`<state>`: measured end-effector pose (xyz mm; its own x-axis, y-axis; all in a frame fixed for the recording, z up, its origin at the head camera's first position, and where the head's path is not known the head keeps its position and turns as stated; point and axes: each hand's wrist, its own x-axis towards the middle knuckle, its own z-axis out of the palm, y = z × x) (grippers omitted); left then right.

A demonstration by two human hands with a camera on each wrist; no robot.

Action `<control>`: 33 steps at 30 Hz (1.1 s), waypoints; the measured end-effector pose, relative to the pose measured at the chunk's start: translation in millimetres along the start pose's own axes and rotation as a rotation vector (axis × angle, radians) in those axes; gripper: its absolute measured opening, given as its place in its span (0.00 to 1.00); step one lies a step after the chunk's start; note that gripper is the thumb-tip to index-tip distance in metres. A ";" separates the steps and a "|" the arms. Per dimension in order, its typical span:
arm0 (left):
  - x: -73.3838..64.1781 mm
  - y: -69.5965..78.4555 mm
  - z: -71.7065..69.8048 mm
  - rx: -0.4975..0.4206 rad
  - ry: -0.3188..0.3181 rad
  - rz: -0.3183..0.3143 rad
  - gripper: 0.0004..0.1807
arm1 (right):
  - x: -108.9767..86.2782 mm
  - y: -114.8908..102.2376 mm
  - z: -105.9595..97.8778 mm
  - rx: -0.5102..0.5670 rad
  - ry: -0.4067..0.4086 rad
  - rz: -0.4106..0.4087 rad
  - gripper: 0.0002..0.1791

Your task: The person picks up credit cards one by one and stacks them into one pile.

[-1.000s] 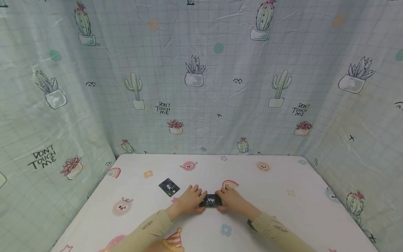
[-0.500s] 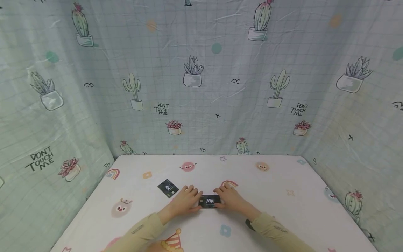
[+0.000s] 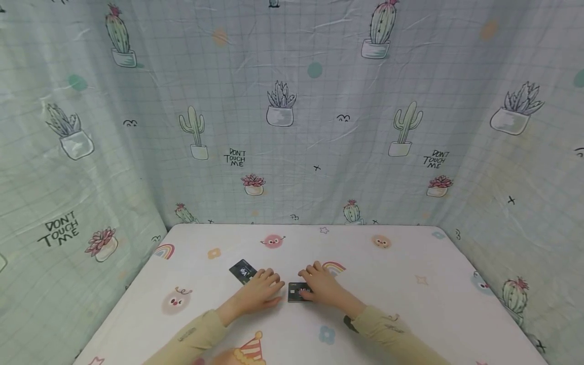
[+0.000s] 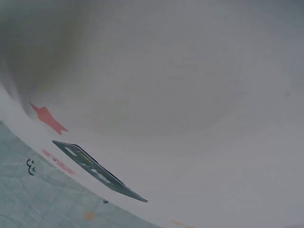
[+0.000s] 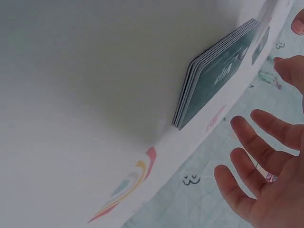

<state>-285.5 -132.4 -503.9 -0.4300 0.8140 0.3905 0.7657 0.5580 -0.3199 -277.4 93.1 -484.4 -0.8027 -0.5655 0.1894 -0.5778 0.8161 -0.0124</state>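
A neat stack of black Vip cards (image 3: 294,292) lies flat at the middle of the table, and its several layered edges (image 5: 216,71) show in the right wrist view. My right hand (image 3: 325,288) hovers over its right end, covering part of it in the head view. In the right wrist view the right fingers (image 5: 244,199) are spread and apart from the stack. My left hand (image 3: 256,293) is left of the stack, fingers loosely bent, holding nothing. A black Vip card (image 3: 242,270) lies beyond it, partly hidden by that hand; a thin dark card (image 4: 97,171) shows in the left wrist view.
A dark green object (image 3: 350,324) lies partly hidden under the right sleeve; its kind is unclear. The white table (image 3: 401,294) bears printed cartoons, with a cactus-patterned curtain (image 3: 301,187) around its back and sides.
My left hand has let go of the stack's left side and moved left, partly over the lone card. My right hand has shifted left across the stack and come off its edge.
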 end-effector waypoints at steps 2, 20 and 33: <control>-3.7 -2.8 1.7 -0.007 0.012 0.003 0.15 | 1.5 -3.6 -1.2 0.004 0.001 0.003 0.23; -30.5 -27.3 0.5 0.007 -0.037 -0.004 0.19 | 15.9 -24.3 1.7 -0.034 -0.016 -0.008 0.23; -50.1 -47.4 -1.8 -0.002 -0.075 -0.047 0.22 | 31.9 -42.3 1.0 -0.050 -0.051 -0.002 0.26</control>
<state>-299.4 -199.9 -506.8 -0.5005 0.7966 0.3392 0.7446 0.5959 -0.3008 -278.7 40.3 -478.8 -0.8087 -0.5716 0.1386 -0.5726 0.8190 0.0371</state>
